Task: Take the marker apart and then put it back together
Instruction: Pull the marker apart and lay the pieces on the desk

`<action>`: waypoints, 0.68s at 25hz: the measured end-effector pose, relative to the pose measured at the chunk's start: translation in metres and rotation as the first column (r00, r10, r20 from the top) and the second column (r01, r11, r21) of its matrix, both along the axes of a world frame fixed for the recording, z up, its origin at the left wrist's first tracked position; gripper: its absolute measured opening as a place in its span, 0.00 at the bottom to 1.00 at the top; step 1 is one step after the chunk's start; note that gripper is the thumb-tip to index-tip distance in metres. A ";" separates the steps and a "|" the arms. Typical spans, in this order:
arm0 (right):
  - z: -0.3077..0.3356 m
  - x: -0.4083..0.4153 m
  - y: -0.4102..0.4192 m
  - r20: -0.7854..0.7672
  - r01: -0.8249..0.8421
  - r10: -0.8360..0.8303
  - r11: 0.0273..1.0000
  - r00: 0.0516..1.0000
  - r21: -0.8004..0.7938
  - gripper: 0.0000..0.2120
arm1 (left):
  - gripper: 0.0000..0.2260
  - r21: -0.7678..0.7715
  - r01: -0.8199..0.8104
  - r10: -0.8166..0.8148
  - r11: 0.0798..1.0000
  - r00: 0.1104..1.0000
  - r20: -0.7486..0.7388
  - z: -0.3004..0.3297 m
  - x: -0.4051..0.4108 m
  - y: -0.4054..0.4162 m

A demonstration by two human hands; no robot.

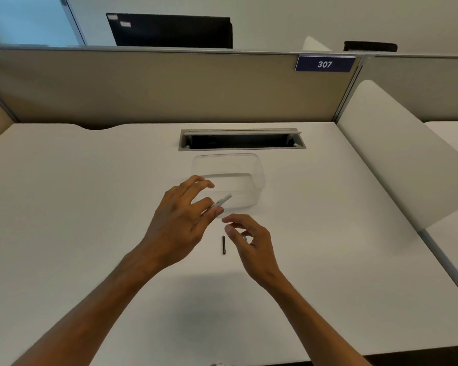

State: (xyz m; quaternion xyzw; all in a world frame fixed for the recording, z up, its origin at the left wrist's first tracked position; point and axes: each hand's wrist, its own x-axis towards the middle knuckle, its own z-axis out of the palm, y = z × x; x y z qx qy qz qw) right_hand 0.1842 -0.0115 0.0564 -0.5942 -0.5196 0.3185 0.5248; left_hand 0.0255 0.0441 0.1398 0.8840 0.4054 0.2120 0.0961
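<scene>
My left hand [181, 220] pinches the white marker barrel [221, 201] between thumb and fingers, its free end pointing up and right over the clear container. A thin black part of the marker [223, 244] lies on the white desk, just below and between my hands. My right hand [249, 240] hovers to the right of that black part with its fingers curled; something small shows faintly by its fingers, but I cannot tell whether it holds anything.
A clear plastic container [259, 178] stands just beyond my hands. Behind it is an open cable slot [242, 140] in the desk [90, 207]. A beige partition [143, 85] closes the back, and a white divider [402, 154] stands at the right.
</scene>
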 end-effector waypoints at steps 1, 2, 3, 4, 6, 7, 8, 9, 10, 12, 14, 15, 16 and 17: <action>0.006 -0.002 -0.002 -0.071 -0.053 0.051 0.998 0.996 -0.026 0.07 | 0.19 0.005 -0.010 0.010 1.000 1.000 0.020 0.000 0.004 -0.002; 0.011 -0.004 -0.004 -0.156 -0.110 0.100 0.992 0.983 -0.056 0.09 | 0.19 0.011 -0.019 0.018 1.000 0.999 0.037 0.000 0.008 -0.004; 0.016 -0.006 -0.005 -0.248 -0.166 0.139 0.982 0.959 -0.090 0.11 | 0.20 0.014 -0.028 0.027 1.000 0.998 0.052 0.000 0.011 -0.006; 0.019 -0.007 -0.006 -0.346 -0.216 0.162 0.969 0.924 -0.124 0.14 | 0.20 0.015 -0.037 0.036 0.999 0.997 0.070 0.001 0.015 -0.008; 0.023 -0.009 -0.009 -0.533 -0.287 0.146 0.939 0.834 -0.190 0.19 | 0.20 0.006 -0.056 0.055 0.998 0.992 0.113 0.002 0.023 -0.012; 0.023 -0.010 -0.010 -0.597 -0.318 0.138 0.925 0.790 -0.208 0.21 | 0.20 -0.005 -0.065 0.065 0.998 0.988 0.137 0.002 0.027 -0.014; 0.023 -0.010 -0.011 -0.632 -0.347 0.142 0.913 0.762 -0.213 0.21 | 0.19 -0.020 -0.072 0.074 0.997 0.984 0.163 0.002 0.030 -0.015; 0.022 -0.010 -0.012 -0.642 -0.368 0.154 0.905 0.751 -0.214 0.20 | 0.19 -0.037 -0.078 0.084 0.996 0.978 0.189 0.002 0.033 -0.017; 0.022 -0.009 -0.013 -0.650 -0.385 0.168 0.899 0.742 -0.207 0.21 | 0.20 -0.051 -0.085 0.094 0.995 0.973 0.212 0.001 0.036 -0.019; 0.022 -0.006 -0.016 -0.684 -0.410 0.184 0.894 0.706 -0.182 0.21 | 0.20 -0.071 -0.094 0.109 0.993 0.961 0.256 0.001 0.042 -0.022; 0.021 -0.001 -0.020 -0.720 -0.427 0.206 0.894 0.663 -0.137 0.19 | 0.21 -0.104 -0.110 0.136 0.988 0.946 0.296 0.001 0.046 -0.025; 0.022 0.001 -0.022 -0.728 -0.427 0.213 0.896 0.651 -0.120 0.17 | 0.20 -0.139 -0.115 0.154 0.984 0.935 0.319 0.002 0.046 -0.025; 0.022 0.005 -0.024 -0.731 -0.425 0.217 0.899 0.647 -0.109 0.15 | 0.20 -0.179 -0.114 0.172 0.977 0.919 0.354 0.002 0.046 -0.026; 0.023 0.009 -0.025 -0.729 -0.418 0.214 0.902 0.650 -0.107 0.13 | 0.18 -0.209 -0.110 0.188 0.972 0.896 0.401 0.002 0.046 -0.025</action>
